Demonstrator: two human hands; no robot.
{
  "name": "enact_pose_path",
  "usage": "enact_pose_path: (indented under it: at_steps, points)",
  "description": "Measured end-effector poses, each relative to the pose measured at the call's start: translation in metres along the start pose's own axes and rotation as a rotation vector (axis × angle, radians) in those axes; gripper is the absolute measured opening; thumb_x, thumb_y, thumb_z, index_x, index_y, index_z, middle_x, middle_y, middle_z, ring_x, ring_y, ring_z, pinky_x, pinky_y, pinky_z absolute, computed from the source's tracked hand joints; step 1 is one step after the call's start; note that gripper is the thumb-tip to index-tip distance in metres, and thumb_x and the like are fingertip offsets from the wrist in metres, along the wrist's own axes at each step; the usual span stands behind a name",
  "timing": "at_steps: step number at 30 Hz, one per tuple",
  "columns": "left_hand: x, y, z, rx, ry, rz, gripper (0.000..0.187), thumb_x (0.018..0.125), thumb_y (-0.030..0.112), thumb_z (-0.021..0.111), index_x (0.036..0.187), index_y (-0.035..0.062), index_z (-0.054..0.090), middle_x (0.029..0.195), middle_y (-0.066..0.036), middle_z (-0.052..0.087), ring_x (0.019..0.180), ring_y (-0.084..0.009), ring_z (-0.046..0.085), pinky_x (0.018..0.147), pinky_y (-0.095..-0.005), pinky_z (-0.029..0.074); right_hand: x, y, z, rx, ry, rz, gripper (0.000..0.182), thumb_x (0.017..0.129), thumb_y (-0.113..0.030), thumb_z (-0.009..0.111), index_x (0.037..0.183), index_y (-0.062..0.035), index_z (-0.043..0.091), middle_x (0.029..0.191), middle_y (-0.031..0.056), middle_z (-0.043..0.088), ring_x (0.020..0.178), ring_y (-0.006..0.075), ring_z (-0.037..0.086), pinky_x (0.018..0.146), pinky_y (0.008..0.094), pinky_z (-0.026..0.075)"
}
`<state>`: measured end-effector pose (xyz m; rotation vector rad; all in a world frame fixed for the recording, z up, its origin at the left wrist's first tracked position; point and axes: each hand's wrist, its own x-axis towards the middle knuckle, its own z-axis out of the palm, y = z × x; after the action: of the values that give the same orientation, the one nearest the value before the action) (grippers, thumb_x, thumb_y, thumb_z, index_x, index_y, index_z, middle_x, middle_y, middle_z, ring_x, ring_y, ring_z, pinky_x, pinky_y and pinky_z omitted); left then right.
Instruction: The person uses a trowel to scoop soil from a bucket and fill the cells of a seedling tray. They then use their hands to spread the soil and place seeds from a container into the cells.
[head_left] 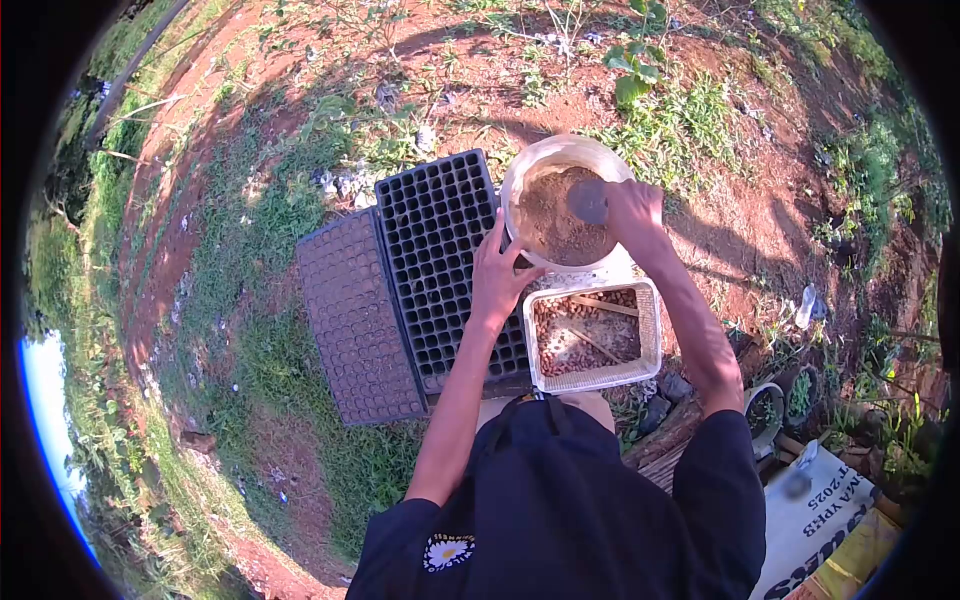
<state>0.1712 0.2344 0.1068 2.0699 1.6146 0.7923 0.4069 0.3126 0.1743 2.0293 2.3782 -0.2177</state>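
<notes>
A round whitish bucket [518, 180] holds loose brown soil [555, 215]. My right hand [632, 210] reaches over its right rim, fingers closed on a grey scoop [587, 202] that rests at the soil; the handle is hidden in the hand. My left hand [495, 275] is spread, thumb apart from the fingers, against the bucket's lower left side. Beside that hand lies a black seedling tray [435, 235] whose cells look mostly unfilled. Left of it, a second seedling tray [360, 320] is filled level with brown soil.
Close to my body stands a white plastic basket [650, 330] with brown seed-like pieces and a few thin sticks. A printed white sack [815, 510] and a pot [765, 410] lie at the lower right. Grass and red soil surround everything.
</notes>
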Motion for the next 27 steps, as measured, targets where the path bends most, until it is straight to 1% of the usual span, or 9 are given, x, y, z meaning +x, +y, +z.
enact_pose_path:
  at_steps: [2,4,8,11,14,16,20,23,27]
  points:
    - [-0.003,0.0,0.004,-0.007,-0.017,0.003,0.061,0.074,0.049,0.077,0.123,0.0151,0.066,0.16,-0.018,0.026,0.137,-0.0374,0.042,0.111,-0.0477,0.037,0.003,-0.003,0.001,-0.07,-0.104,0.033,0.01,0.082,-0.007,0.064,0.085,-0.005,0.073,0.087,0.0157,0.074,0.083,0.0276,0.073,0.072,0.043,0.051]
    - [-0.003,0.001,0.006,-0.017,0.055,0.009,0.044,0.069,0.042,0.083,0.092,0.0074,0.067,0.158,-0.018,0.033,0.133,-0.0368,0.048,0.107,-0.0484,0.04,0.007,-0.005,0.005,-0.142,-0.053,-0.004,0.01,0.082,-0.011,0.067,0.086,-0.0073,0.076,0.087,0.0167,0.074,0.083,0.027,0.074,0.07,0.0397,0.054]
    - [-0.01,0.004,0.004,0.016,0.049,-0.017,0.043,0.067,0.04,0.085,0.091,0.0087,0.068,0.158,-0.016,0.034,0.126,-0.0311,0.053,0.104,-0.0462,0.04,0.012,-0.002,0.012,-0.191,-0.155,-0.044,0.011,0.082,-0.012,0.067,0.086,-0.0072,0.076,0.086,0.0178,0.074,0.081,0.0278,0.074,0.069,0.0399,0.055]
    - [-0.013,0.003,0.007,0.025,0.085,-0.005,0.043,0.065,0.038,0.086,0.092,0.0097,0.068,0.159,-0.014,0.034,0.12,-0.0271,0.056,0.103,-0.0437,0.04,0.004,0.004,0.019,-0.012,0.009,-0.096,0.004,0.081,-0.007,0.067,0.081,-0.0037,0.071,0.077,0.0148,0.069,0.077,0.0312,0.067,0.081,0.0448,0.046]
    - [-0.016,0.004,0.01,0.04,0.092,0.009,0.043,0.064,0.037,0.086,0.093,0.01,0.069,0.158,-0.015,0.034,0.12,-0.027,0.056,0.103,-0.0435,0.04,-0.004,0.007,0.028,-0.08,-0.186,-0.081,0.007,0.081,-0.011,0.07,0.085,-0.0049,0.069,0.077,0.0121,0.067,0.079,0.0288,0.064,0.086,0.044,0.042]
    - [-0.02,0.005,0.014,-0.014,0.15,0.019,0.043,0.063,0.036,0.087,0.093,0.0103,0.07,0.158,-0.017,0.035,0.118,-0.0262,0.057,0.102,-0.0428,0.041,-0.02,0.019,0.053,-0.085,0.186,-0.317,0.018,0.08,-0.018,0.075,0.092,-0.0065,0.069,0.082,0.0118,0.066,0.083,0.028,0.064,0.083,0.0441,0.042]
    - [-0.029,0.009,0.023,-0.131,0.199,-0.007,0.042,0.06,0.032,0.09,0.09,0.0095,0.071,0.157,-0.018,0.037,0.11,-0.0251,0.06,0.1,-0.0419,0.043,-0.024,0.024,0.069,-0.071,0.144,-0.353,0.017,0.081,-0.005,0.06,0.097,-0.0089,0.064,0.083,0.0082,0.062,0.082,0.0251,0.062,0.084,0.0425,0.041]
    - [-0.032,0.008,0.023,-0.158,0.208,0.009,0.041,0.062,0.032,0.089,0.092,0.0101,0.072,0.157,-0.018,0.036,0.109,-0.0253,0.06,0.098,-0.0418,0.042,-0.021,0.02,0.077,-0.114,0.101,-0.383,0.016,0.082,-0.008,0.065,0.098,-0.006,0.064,0.085,0.0087,0.064,0.085,0.0242,0.063,0.083,0.0421,0.042]
    - [-0.029,0.007,0.02,-0.139,0.188,0.008,0.04,0.062,0.031,0.089,0.09,0.0091,0.071,0.157,-0.018,0.037,0.109,-0.0253,0.06,0.098,-0.0419,0.042,-0.017,0.012,0.072,0.03,-0.06,-0.281,0.029,0.079,-0.021,0.076,0.102,-0.0063,0.066,0.092,0.0118,0.065,0.093,0.0272,0.063,0.088,0.0447,0.043]
